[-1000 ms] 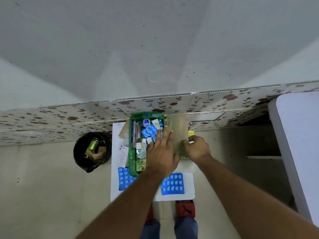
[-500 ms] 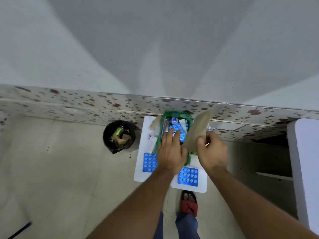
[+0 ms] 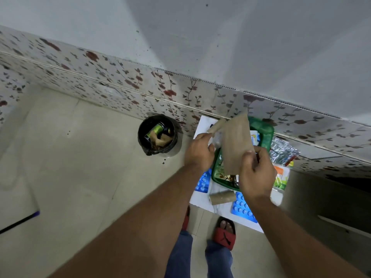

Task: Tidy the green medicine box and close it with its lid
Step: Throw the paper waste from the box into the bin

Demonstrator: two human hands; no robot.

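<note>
A small white worktop (image 3: 202, 199) is standing against a wall whose lower band is carrying floral-patterned tiles (image 3: 128, 81), with plain grey wall (image 3: 220, 37) rising above it and pale beige floor tiles (image 3: 80, 167) spreading out to the left. The green medicine box (image 3: 263, 131) is sitting open on this worktop, close to the wall, with packets showing inside it. The right hand (image 3: 256, 173) is pinching the lower edge of a brown paper bag (image 3: 235, 141) and holding it up over the box, hiding much of the contents. The left hand (image 3: 198, 151) is hovering at the box's left side with its fingers curled near the bag's upper corner; whether it is gripping anything cannot be told. Blue blister packs (image 3: 244, 206) are lying on the worktop's near edge, and a cardboard tube (image 3: 221, 196) is resting between them, just in front of the box. A silver foil pouch (image 3: 283, 150) and an orange-and-green carton (image 3: 282, 175) are lying to the right of the box. A black waste bin (image 3: 158, 135) holding a green can and brown scraps is standing on the floor beside the worktop, against the tiled wall. A foot in a red sandal (image 3: 224, 234) is showing below.
</note>
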